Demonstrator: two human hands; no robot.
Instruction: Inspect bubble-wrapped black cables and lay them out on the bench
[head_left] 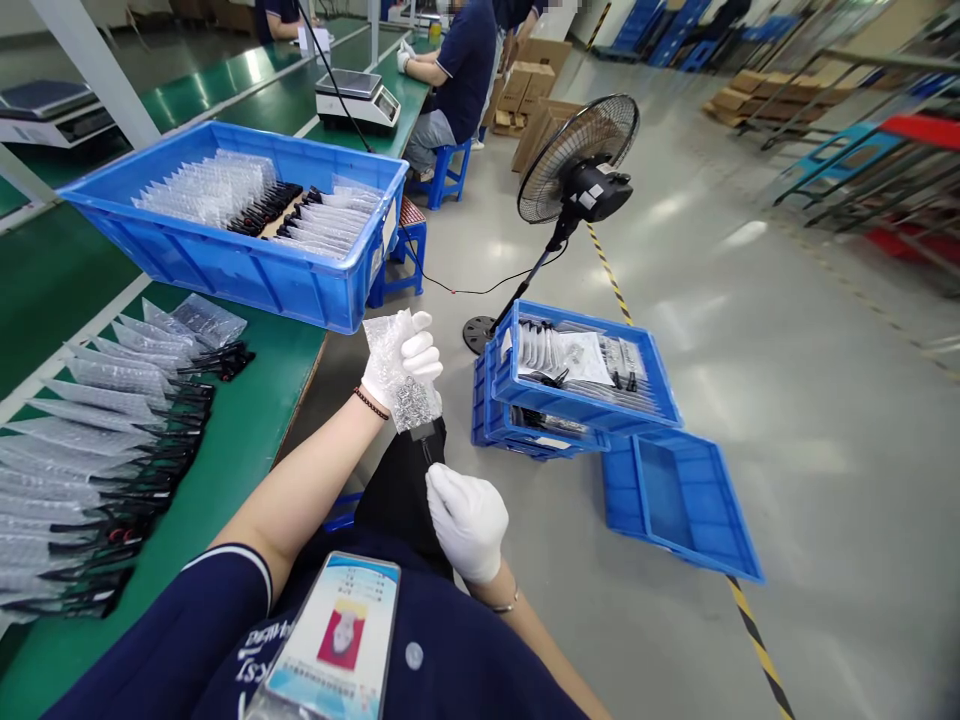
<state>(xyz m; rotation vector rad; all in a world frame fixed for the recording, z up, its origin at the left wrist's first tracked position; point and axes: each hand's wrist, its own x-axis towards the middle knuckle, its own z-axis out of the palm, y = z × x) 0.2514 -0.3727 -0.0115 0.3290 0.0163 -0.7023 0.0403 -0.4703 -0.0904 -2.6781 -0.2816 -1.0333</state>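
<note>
Both hands wear white gloves. My left hand (403, 365) is wrapped round a bubble-wrap pouch (417, 403), held over my lap. A black cable end sticks out of the pouch's lower side. Lower and to the right, my right hand (469, 522) pinches that black cable. Several bubble-wrapped items (105, 430) with black ends lie in an overlapping row on the green table (247, 400) at the left. Behind them a blue crate (262, 285) holds more wrapped items in rows.
Stacked blue crates (600, 400) with wrapped items stand on the floor at the right, beside another blue crate (682, 500). A black fan (581, 180) is behind them. A seated person (465, 75) works near a scale (358, 100).
</note>
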